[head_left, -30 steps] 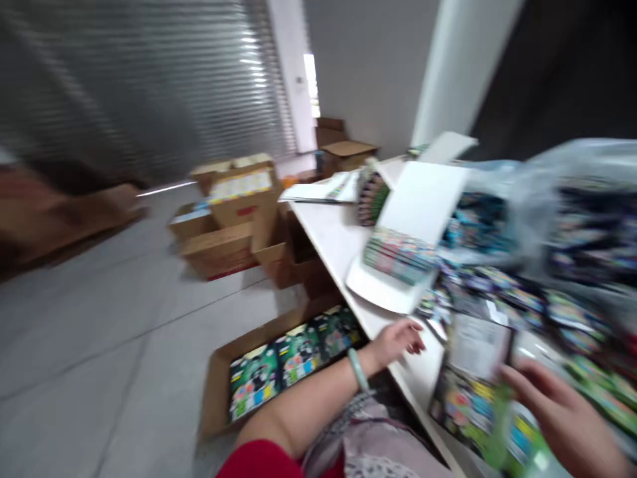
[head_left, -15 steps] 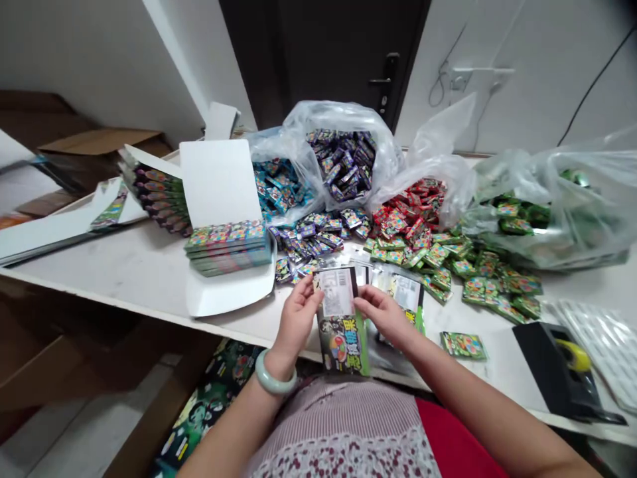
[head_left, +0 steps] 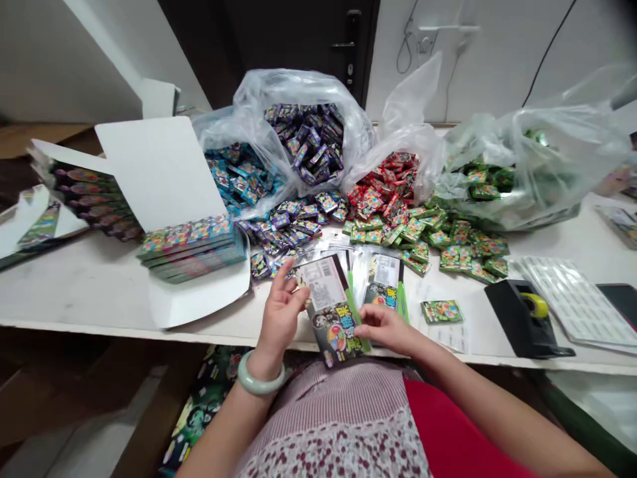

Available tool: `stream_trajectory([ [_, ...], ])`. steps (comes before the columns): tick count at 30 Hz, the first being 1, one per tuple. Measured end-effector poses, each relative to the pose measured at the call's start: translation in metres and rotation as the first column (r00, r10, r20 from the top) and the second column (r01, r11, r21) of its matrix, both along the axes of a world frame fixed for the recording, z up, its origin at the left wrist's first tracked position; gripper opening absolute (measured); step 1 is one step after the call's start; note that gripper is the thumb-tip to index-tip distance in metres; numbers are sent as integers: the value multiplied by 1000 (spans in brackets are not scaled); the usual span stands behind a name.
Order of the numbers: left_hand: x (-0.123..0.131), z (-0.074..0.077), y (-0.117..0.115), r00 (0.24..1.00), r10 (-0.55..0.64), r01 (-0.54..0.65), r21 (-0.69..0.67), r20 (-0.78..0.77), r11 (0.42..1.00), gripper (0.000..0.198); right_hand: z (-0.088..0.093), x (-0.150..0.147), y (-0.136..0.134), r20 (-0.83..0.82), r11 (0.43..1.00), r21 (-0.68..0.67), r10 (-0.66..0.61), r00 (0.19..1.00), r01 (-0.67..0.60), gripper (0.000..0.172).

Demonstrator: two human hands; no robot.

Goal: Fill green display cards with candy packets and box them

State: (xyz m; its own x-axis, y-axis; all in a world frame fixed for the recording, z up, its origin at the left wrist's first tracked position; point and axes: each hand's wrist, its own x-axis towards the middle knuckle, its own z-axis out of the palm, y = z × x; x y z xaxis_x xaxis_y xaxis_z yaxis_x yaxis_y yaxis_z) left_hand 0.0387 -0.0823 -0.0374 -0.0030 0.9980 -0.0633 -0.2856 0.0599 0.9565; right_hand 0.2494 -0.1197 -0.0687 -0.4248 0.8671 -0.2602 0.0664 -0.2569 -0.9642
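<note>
A flat printed packet (head_left: 334,325), with a barcode panel on its upper part, tilts over the table's front edge. My left hand (head_left: 283,309), wearing a pale green bangle, has its thumb at the packet's left edge and its index finger raised. My right hand (head_left: 385,328) pinches the lower right edge between thumb and fingers. Just behind lies a similar packet (head_left: 385,275) in clear plastic. Small purple wrapped packs (head_left: 298,222) are heaped beyond my left hand. Green packs (head_left: 455,249) spread out beyond my right hand, and one green pack (head_left: 442,311) lies apart.
Clear bags hold blue packs (head_left: 241,172), purple packs (head_left: 316,143) and red packs (head_left: 388,179). An open white box (head_left: 164,172) with stacked printed cards stands left. On the right are a black tape dispenser (head_left: 522,322), sticker sheets (head_left: 577,299) and a bulging bag (head_left: 552,172).
The packet has tilted, its top leaning left. My right hand has slid down its right edge, and my left index finger has lifted. The view has shifted to the right.
</note>
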Motion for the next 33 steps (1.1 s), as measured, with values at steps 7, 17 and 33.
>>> stream_trajectory([
  [7, -8, -7, 9, 993, -91, 95, 41, -81, 995, 67, 12, 4, 7, 15, 999, 45, 29, 999, -29, 38],
  [17, -11, 2, 15, 976, -204, 205, 13, -75, 979, 60, 36, -9, 61, -49, 919, 315, -235, 971, 238, 54],
  [33, -13, 17, 16, 962, 13, 24, 131, -273, 991, 13, 72, -10, 79, 70, 924, 373, -118, 991, 84, 13],
])
